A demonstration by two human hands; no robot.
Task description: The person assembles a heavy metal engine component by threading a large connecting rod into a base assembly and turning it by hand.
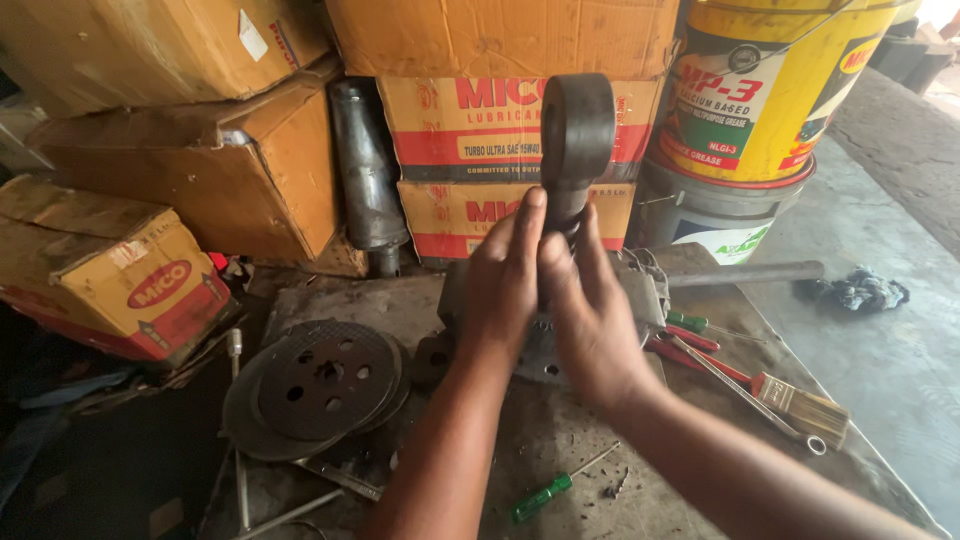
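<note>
Hands: left (505,275) and right (590,305) clasp connecting rod (573,150) shank | long axis upright, ring end up

Matt dark metal connecting rod (574,140), dull perforated steel discs (325,380), creased cardboard boxes (480,35), glossy plastic pail (770,85).

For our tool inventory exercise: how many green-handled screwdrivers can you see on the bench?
2: one green-handled screwdriver lies near the bench's front edge between the forearms; another lies right of the hands beside red-handled tools. Others may be hidden.
</note>
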